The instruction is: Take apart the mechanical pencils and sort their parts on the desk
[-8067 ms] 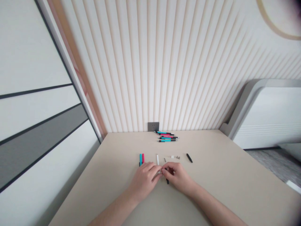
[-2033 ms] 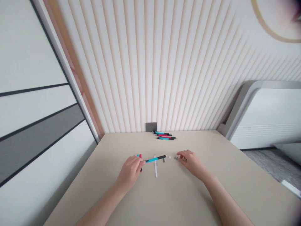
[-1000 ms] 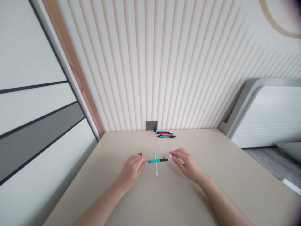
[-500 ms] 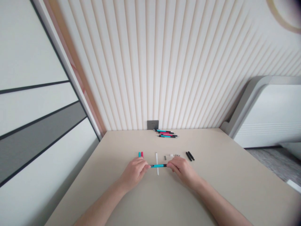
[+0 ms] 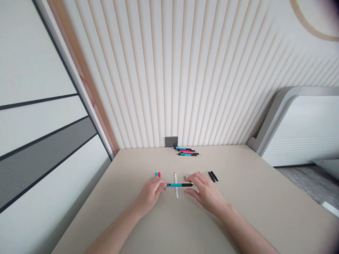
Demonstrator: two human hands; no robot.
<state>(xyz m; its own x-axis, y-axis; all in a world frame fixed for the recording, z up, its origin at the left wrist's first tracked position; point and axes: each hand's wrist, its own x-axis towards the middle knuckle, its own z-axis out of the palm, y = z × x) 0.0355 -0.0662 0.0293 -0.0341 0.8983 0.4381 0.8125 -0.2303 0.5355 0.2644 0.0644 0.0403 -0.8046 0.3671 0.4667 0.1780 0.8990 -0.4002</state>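
Observation:
A blue pen with a black front part [image 5: 176, 185] lies level between my hands, above a thin clear-white strip [image 5: 176, 192] on the table. My left hand [image 5: 151, 192] pinches the pen's left end. Around the pen's black right end, my right hand [image 5: 205, 192] is open, its thumb and fingers apart. Just beyond my left hand are a blue piece [image 5: 156, 174] and a red piece [image 5: 159, 174]. A small grey piece [image 5: 185, 178] shows beside my right fingertips. Two black barrel pieces [image 5: 213, 176] lie to the right of that hand.
Several blue, red and black pens [image 5: 186, 152] lie at the back of the beige table [image 5: 132, 160], near a dark wall socket [image 5: 171, 141]. A white cabinet [image 5: 31, 176] stands at the left, and a white headboard [image 5: 304, 130] at the right.
My right hand has let go of the pen's right end and opened, uncovering the black part and tip. It now hides the small white and grey pieces behind it. My left hand keeps its hold.

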